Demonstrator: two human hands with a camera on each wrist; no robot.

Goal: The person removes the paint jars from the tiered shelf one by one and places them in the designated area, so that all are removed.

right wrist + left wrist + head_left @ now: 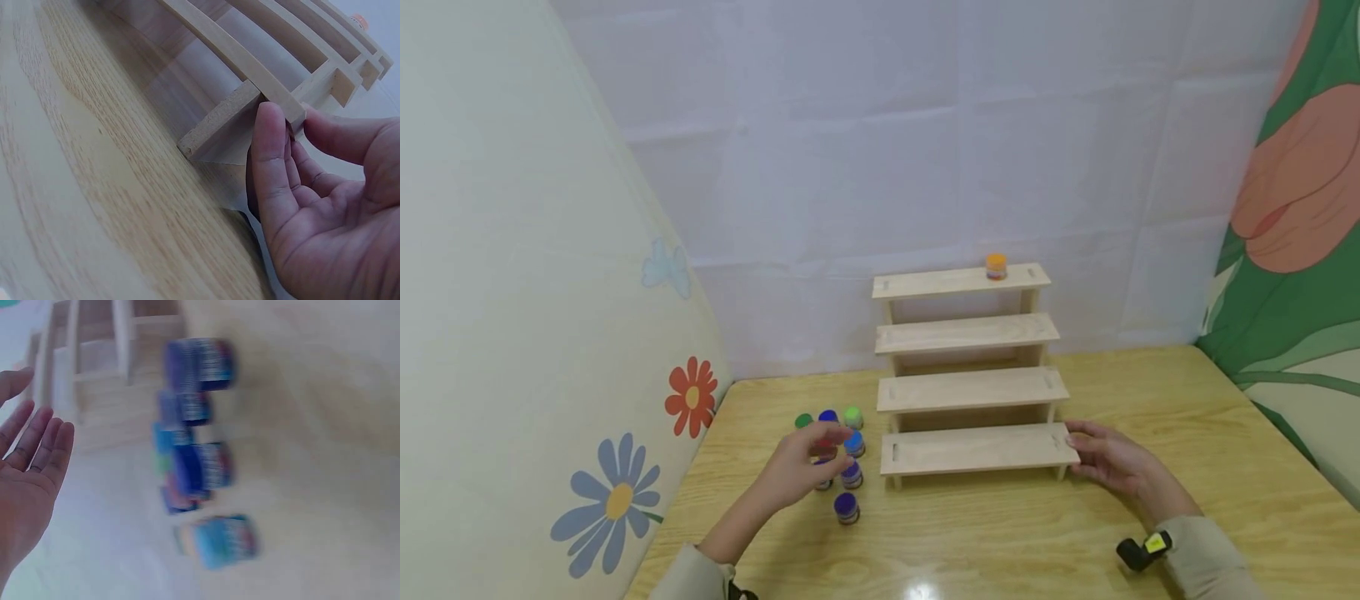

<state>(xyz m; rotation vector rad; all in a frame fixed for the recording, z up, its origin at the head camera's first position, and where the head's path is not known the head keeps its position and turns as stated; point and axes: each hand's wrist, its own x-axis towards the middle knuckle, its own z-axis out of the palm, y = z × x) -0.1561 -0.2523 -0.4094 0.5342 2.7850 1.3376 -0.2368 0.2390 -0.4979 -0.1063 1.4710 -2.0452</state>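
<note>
A stepped wooden display rack (972, 450) with several shelves stands on the table. My right hand (1112, 460) pinches the right end of its lowest shelf. In the right wrist view the thumb (340, 136) lies against the board's edge and the fingertips are under it. My left hand (797, 468) is over a cluster of small lidded jars, fingers spread and nothing held. Among these are a purple-lidded jar (847, 508) in front, a blue-lidded jar (854, 443) and a light green-lidded jar (853, 417). The hand partly hides others. An orange-lidded jar (996, 267) sits on the top shelf.
The wood-grain table (970, 542) ends at a white cloth backdrop (850, 167) behind the rack. A panel with painted flowers (617, 500) stands on the left, and a green and pink painted panel (1300, 250) on the right.
</note>
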